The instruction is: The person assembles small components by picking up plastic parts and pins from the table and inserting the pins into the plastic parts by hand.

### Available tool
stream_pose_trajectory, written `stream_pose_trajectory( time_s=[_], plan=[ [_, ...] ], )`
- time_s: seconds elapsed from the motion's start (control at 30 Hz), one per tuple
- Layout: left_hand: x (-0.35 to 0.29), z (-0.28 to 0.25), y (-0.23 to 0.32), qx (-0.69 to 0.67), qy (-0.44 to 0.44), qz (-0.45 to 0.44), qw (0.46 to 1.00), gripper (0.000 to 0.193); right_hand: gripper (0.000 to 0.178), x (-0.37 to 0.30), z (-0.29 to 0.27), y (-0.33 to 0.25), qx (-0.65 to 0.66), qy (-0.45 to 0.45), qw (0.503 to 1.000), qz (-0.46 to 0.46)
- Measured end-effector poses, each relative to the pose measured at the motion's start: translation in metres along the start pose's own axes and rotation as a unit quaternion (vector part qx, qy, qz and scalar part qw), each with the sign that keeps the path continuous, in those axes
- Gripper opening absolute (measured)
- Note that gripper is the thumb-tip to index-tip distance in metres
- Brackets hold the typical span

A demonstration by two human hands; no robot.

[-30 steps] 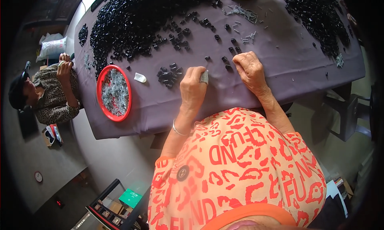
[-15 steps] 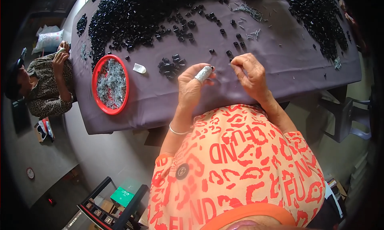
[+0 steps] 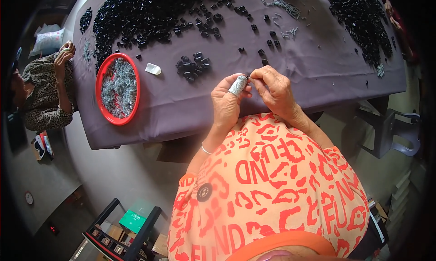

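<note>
My left hand (image 3: 225, 107) is closed, with a grey-white wrap (image 3: 238, 85) around one digit. A small black piece (image 3: 248, 76) is pinched at its fingertips. Right against that piece are the bent fingertips of my right hand (image 3: 279, 93), pressed together; whatever they hold is too small or hidden to make out. Both hands are just above the near edge of the table. Beyond my left hand lies a small cluster of black pieces (image 3: 192, 67), and a few loose black pieces (image 3: 265, 61) lie past my right hand.
A red-rimmed basket (image 3: 99, 107) of thin grey pieces (image 3: 119, 86) stands left, beside a white finger cover (image 3: 153, 69). Large black heaps (image 3: 141, 22) spread across the purple cloth (image 3: 181, 115). Grey pins (image 3: 284, 7) lie farther back. Another person (image 3: 47, 86) sits left; a grey chair (image 3: 388, 131) stands right.
My right hand has moved left and my left hand slightly right, so their fingertips now meet at the black piece. The whole view has shifted a little.
</note>
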State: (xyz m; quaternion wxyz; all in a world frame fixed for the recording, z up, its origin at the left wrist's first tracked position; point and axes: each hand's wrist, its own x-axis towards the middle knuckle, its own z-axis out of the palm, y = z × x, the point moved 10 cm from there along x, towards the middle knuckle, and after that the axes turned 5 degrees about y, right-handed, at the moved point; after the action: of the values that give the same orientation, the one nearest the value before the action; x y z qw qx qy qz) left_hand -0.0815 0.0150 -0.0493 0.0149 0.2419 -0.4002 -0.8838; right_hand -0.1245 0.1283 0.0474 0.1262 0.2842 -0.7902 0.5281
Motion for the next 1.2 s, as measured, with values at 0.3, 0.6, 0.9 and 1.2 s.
stream_pose_trajectory(
  time_s=[0.3,0.6,0.9,1.2],
  plan=[
    [0.001,-0.001,0.007,0.067,0.005,0.048,0.997,0.015,0.012,0.000,0.006,0.003,0.000,-0.016,1.000,0.026],
    [0.000,-0.007,-0.008,0.037,-0.003,-0.001,0.999,0.014,0.007,-0.017,0.012,0.041,0.136,-0.068,0.956,0.250],
    [0.005,-0.007,-0.007,-0.043,-0.010,-0.038,0.998,0.013,0.013,0.001,0.012,0.017,0.083,-0.069,0.983,0.151],
    [0.007,0.001,-0.008,-0.114,-0.071,-0.084,0.987,0.011,0.016,0.038,-0.023,0.057,-0.186,-0.015,0.981,0.055]
  ],
)
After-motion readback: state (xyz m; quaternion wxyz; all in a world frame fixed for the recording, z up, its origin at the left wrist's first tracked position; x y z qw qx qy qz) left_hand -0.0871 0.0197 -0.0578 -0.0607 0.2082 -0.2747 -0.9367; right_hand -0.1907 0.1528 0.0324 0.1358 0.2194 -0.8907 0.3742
